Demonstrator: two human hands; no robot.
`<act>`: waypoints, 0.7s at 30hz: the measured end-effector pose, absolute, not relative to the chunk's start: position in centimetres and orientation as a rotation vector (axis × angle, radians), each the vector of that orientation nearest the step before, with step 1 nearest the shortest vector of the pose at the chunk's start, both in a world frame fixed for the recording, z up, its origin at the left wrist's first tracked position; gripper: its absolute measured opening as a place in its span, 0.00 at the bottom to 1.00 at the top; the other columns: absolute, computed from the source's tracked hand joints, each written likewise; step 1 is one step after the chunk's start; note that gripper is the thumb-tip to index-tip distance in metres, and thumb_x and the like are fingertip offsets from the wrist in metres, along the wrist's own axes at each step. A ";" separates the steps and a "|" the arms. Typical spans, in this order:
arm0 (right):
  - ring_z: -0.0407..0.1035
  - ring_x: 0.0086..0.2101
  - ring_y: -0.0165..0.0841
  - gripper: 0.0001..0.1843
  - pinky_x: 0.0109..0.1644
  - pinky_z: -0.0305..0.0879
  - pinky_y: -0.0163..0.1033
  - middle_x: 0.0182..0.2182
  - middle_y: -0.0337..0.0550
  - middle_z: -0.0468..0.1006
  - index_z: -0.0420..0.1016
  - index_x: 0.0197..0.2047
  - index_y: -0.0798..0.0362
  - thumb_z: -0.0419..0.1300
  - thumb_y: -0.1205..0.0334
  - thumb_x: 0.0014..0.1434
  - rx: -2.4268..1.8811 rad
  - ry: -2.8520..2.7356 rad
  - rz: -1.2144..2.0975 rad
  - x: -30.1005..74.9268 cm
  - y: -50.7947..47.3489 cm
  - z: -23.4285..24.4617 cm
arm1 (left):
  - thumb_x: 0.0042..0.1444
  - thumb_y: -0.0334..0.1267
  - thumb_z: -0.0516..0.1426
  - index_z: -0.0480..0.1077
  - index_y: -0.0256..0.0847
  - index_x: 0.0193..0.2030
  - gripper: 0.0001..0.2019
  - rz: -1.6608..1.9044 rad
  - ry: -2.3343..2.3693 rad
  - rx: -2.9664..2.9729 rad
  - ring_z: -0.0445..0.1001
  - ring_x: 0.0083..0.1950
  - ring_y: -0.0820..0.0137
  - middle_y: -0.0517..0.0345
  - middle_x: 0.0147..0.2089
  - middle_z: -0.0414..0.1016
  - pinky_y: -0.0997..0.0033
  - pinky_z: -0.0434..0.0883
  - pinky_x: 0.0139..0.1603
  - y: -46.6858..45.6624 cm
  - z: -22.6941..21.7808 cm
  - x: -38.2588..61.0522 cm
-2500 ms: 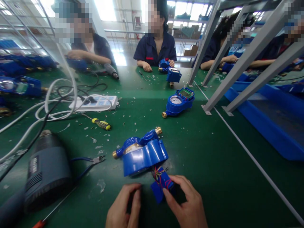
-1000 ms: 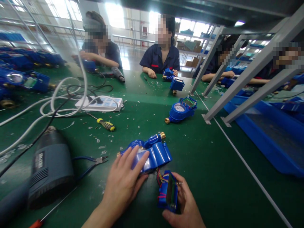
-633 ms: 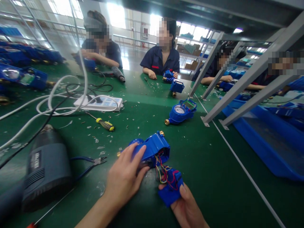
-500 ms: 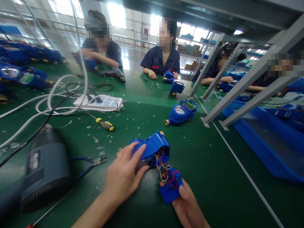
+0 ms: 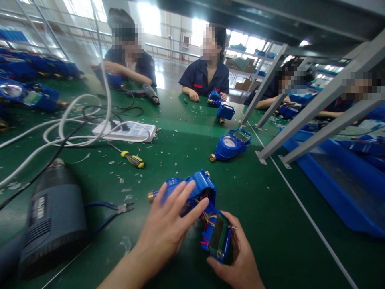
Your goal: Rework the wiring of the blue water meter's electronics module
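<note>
A blue water meter (image 5: pixel 197 186) with brass ends lies on the green table (image 5: pixel 264 208) in front of me. My left hand (image 5: pixel 168 228) rests on its housing with the fingers spread over it. My right hand (image 5: pixel 240 261) grips a small blue display module (image 5: pixel 218 237), turned so its greenish screen faces up. Coloured wires (image 5: pixel 207 216) join the module to the meter body.
A grey heat gun (image 5: pixel 48 220) and blue-handled pliers (image 5: pixel 108 208) lie at left. A yellow screwdriver (image 5: pixel 129 157), a white power strip (image 5: pixel 126 130) and cables sit further back. Another blue meter (image 5: pixel 230 144) lies ahead. Blue trays (image 5: pixel 339 176) and grey frame legs stand right. Several co-workers sit opposite.
My right hand has turned the display module over, from wires up to screen up. My left hand stays on the meter, its fingers now more spread. The meter has tilted slightly.
</note>
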State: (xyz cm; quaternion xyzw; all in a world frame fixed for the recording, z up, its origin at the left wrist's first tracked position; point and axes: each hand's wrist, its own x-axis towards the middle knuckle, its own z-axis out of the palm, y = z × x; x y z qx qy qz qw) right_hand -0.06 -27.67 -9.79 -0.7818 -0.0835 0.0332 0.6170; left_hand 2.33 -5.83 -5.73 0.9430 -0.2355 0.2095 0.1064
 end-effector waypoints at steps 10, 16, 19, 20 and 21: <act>0.70 0.45 0.47 0.41 0.43 0.74 0.43 0.46 0.57 0.68 0.57 0.55 0.58 0.67 0.52 0.41 -2.281 -0.532 -0.398 -2.8 -27.7 -12.0 | 0.57 0.33 0.54 0.71 0.47 0.44 0.10 0.717 -0.622 2.444 0.58 0.62 0.64 0.54 0.62 0.60 0.53 0.50 0.64 -7.9 -9.1 -0.2; 0.69 0.43 0.45 0.36 0.41 0.74 0.44 0.44 0.57 0.69 0.58 0.55 0.61 0.65 0.58 0.44 -2.352 -0.563 -0.674 -3.5 -26.5 -12.9 | 0.55 0.31 0.51 0.70 0.44 0.45 0.12 0.582 -0.693 2.448 0.54 0.64 0.61 0.52 0.64 0.56 0.51 0.48 0.64 -7.1 -8.5 -1.0; 0.69 0.44 0.44 0.34 0.42 0.73 0.46 0.45 0.57 0.69 0.58 0.55 0.61 0.63 0.60 0.47 -2.340 -0.587 -0.716 -3.5 -26.4 -12.9 | 0.55 0.32 0.51 0.70 0.45 0.45 0.12 0.432 -0.642 2.463 0.51 0.65 0.59 0.52 0.67 0.49 0.48 0.50 0.63 -7.2 -7.3 -1.0; 0.68 0.44 0.44 0.34 0.42 0.73 0.46 0.45 0.57 0.69 0.58 0.55 0.61 0.62 0.60 0.47 -2.337 -0.596 -0.725 -3.4 -26.5 -12.8 | 0.56 0.33 0.51 0.70 0.45 0.44 0.12 0.405 -0.614 2.466 0.50 0.66 0.58 0.53 0.68 0.47 0.48 0.51 0.62 -7.3 -7.0 -1.0; 0.68 0.44 0.44 0.34 0.42 0.73 0.45 0.45 0.57 0.68 0.57 0.56 0.61 0.62 0.61 0.48 -2.338 -0.610 -0.731 -3.4 -26.5 -12.8 | 0.56 0.33 0.50 0.70 0.46 0.44 0.11 0.392 -0.587 2.471 0.49 0.66 0.58 0.54 0.68 0.46 0.48 0.52 0.62 -7.4 -6.6 -0.9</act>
